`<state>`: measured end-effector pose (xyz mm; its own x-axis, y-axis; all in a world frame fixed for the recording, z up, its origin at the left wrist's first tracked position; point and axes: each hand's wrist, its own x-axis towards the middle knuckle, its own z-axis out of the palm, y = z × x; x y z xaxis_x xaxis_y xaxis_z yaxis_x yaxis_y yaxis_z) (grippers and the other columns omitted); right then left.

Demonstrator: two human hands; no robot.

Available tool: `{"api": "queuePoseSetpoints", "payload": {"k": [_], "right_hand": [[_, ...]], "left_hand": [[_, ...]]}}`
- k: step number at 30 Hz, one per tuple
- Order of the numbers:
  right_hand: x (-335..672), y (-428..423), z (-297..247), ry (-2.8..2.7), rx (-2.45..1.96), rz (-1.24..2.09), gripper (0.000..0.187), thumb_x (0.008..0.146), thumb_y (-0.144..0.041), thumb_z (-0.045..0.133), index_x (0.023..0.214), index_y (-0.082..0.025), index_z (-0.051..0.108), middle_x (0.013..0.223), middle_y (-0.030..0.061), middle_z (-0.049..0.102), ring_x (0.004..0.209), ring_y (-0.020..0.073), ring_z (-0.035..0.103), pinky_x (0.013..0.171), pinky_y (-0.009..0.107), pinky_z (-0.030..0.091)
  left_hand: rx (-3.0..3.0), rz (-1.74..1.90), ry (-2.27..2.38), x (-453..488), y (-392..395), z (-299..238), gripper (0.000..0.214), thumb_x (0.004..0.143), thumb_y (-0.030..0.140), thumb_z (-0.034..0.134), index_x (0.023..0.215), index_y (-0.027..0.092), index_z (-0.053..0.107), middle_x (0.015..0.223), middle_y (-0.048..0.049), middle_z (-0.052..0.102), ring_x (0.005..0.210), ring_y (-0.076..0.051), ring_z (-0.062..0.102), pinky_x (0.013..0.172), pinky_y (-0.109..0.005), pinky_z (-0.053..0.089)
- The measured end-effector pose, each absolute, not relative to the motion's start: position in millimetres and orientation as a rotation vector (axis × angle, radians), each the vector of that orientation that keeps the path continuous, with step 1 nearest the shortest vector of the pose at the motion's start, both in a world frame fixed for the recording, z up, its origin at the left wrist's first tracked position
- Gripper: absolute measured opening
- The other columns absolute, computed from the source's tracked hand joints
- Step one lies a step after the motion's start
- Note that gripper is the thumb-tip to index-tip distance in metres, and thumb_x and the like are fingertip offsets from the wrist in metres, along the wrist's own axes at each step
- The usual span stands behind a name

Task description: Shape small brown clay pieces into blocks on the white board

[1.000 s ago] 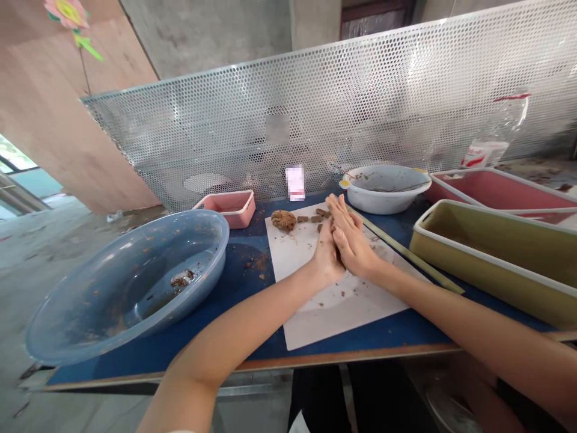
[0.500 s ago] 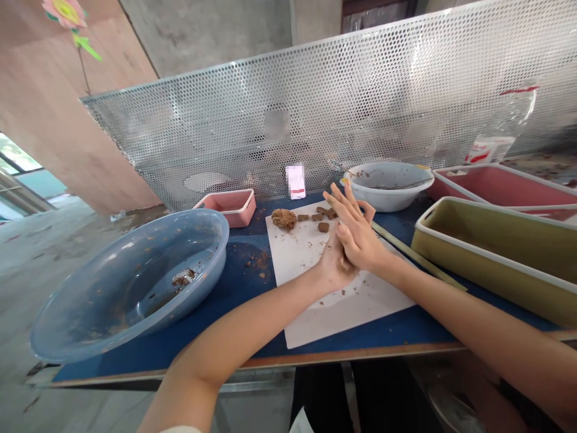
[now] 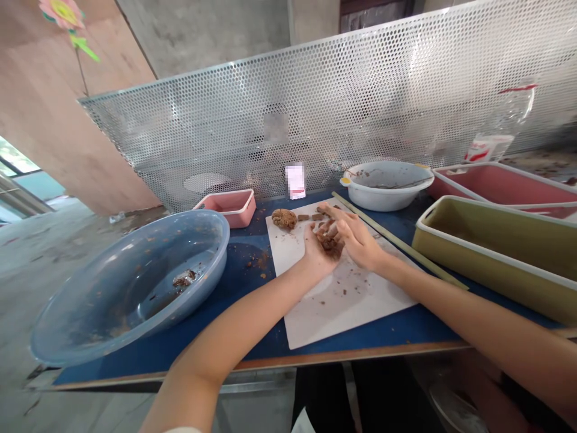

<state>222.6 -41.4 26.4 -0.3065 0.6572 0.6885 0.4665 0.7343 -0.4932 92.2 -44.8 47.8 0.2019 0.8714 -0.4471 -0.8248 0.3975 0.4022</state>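
Above the white sheet (image 3: pixel 311 328), the left hand (image 3: pixel 317 254) cups a brown lump (image 3: pixel 332 243), its curled fingers partly hidden; the right hand (image 3: pixel 360 240), fingers loosely extended, may touch it. Far-side brown pieces (image 3: pixel 303 218) are partly covered; the right-hand green bin (image 3: pixel 487 252) is cut off.

We've got a crumbly brown clump (image 3: pixel 331 242) cupped in our left hand (image 3: pixel 319 257), our right hand (image 3: pixel 359 242) loosely stretched out alongside. There's a crumb-littered white sheet (image 3: pixel 311 325) underneath, plus a big blue basin (image 3: pixel 90 294) off left.

Brown lump (image 3: pixel 330 243) partly behind right hand (image 3: pixel 359 239)
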Motion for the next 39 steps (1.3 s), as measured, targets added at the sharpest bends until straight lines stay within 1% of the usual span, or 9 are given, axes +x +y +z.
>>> {"api": "queuePoseSetpoints", "payload": {"k": [5,9,14,19,23,27,31,36,39], "right_hand": [[233,-46,41,-1.97,-1.033,0.052,0.042,0.117,-0.05,0.04,0.132,-0.023,0.07,0.12,0.0163,0.079,0.118,0.0375,0.073,0.105,0.057,0.058],[230,-50,40,-2.242,-1.04,0.099,0.031,0.117,-0.043,0.044,0.126,-0.023,0.065,0.111,0.0143,0.081,0.101,0.0346,0.077,0.087,0.048,0.059],[224,-51,37,-2.334,-1.0,0.139,0.027,0.116,-0.046,0.049,0.121,-0.023,0.062,0.112,0.0145,0.08,0.099,0.0339,0.076,0.081,0.044,0.056],[223,-51,40,-2.236,-1.055,0.315,0.027,0.113,-0.049,0.055,0.122,-0.025,0.062,0.102,0.0089,0.078,0.087,0.0287,0.073,0.073,0.037,0.051],[224,-49,37,-2.192,-1.008,0.439,0.02,0.112,-0.044,0.057,0.116,-0.026,0.063,0.086,0.0029,0.074,0.077,0.0247,0.069,0.07,0.035,0.049],[225,-49,36,-2.201,-0.961,0.354,0.019,0.112,-0.044,0.056,0.114,-0.027,0.064,0.095,0.0061,0.076,0.085,0.0268,0.071,0.075,0.038,0.052],[230,-57,53,-2.138,-0.984,0.35,0.023,0.111,-0.048,0.057,0.11,-0.027,0.066,0.092,0.0047,0.075,0.076,0.0246,0.068,0.07,0.038,0.052],[285,-74,102,-2.016,-1.132,0.193,0.034,0.105,-0.061,0.072,0.108,-0.027,0.072,0.084,0.0044,0.077,0.069,0.0206,0.067,0.07,0.039,0.052],[345,-65,128,-1.995,-1.512,0.016,0.031,0.092,-0.05,0.092,0.106,-0.025,0.079,0.082,0.0059,0.081,0.069,0.0175,0.069,0.073,0.041,0.047]], "left_hand": [[0.138,1.239,0.607,88,-37,53,0.037,0.108,0.037,0.049,0.11,0.014,0.077,0.09,-0.0131,0.078,0.085,-0.024,0.077,0.084,-0.034,0.063],[0.23,1.193,0.635,87,-33,46,0.031,0.105,0.044,0.053,0.104,0.02,0.074,0.089,-0.0114,0.079,0.091,-0.029,0.08,0.085,-0.038,0.063],[0.3,1.185,0.531,77,-28,47,0.036,0.105,0.055,0.049,0.112,0.025,0.068,0.123,-0.0173,0.083,0.126,-0.038,0.077,0.103,-0.052,0.062],[0.35,1.204,0.483,69,-27,57,0.03,0.105,0.053,0.049,0.117,0.027,0.059,0.136,-0.0181,0.08,0.13,-0.039,0.076,0.105,-0.059,0.06],[0.38,1.183,0.501,72,-31,59,0.032,0.108,0.056,0.047,0.12,0.028,0.058,0.135,-0.0164,0.08,0.128,-0.036,0.077,0.106,-0.056,0.061],[0.395,1.181,0.476,73,-32,61,0.036,0.107,0.06,0.052,0.123,0.028,0.058,0.136,-0.0167,0.079,0.13,-0.036,0.076,0.108,-0.055,0.061],[0.436,1.194,0.458,69,-28,68,0.035,0.106,0.058,0.054,0.115,0.026,0.062,0.126,-0.0168,0.079,0.125,-0.036,0.077,0.104,-0.052,0.062],[0.522,1.335,0.402,60,-16,75,0.03,0.106,0.052,0.056,0.111,0.025,0.069,0.125,-0.0139,0.078,0.124,-0.033,0.076,0.103,-0.045,0.059],[0.549,1.371,0.408,55,-8,71,0.027,0.107,0.048,0.054,0.109,0.024,0.069,0.124,-0.0129,0.077,0.123,-0.032,0.076,0.102,-0.044,0.058]]}}
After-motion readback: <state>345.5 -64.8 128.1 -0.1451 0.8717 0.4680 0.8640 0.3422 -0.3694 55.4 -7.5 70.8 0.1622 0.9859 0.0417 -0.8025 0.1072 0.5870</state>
